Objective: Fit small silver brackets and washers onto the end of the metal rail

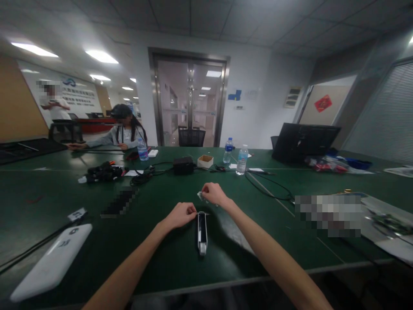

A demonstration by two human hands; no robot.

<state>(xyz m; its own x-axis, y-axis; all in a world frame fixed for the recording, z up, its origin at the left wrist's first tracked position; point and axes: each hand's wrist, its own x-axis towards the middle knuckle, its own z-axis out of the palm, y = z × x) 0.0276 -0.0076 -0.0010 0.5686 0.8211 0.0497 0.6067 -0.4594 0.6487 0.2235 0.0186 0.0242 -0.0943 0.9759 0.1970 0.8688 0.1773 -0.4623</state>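
Observation:
A long, narrow, pale-rimmed case [205, 232] with a dark inside lies lengthwise in front of me on the green table. My left hand [183, 214] is closed, thumb and fingers pinched together at the case's far left corner. Whatever sits between those fingertips is too small to make out. Farther out, my right hand [213, 193] is closed too, its fingertips down at some small whitish pieces [200, 196] on the table. I cannot tell whether one of them is in its grip.
Beyond my hands are a black box [183, 165] with cables, a small open carton [205, 162] and water bottles [241, 160]. A white device [53, 262] lies left, a monitor [305, 142] stands right. Across the table sits a person [125, 133]; another person [56, 105] stands behind.

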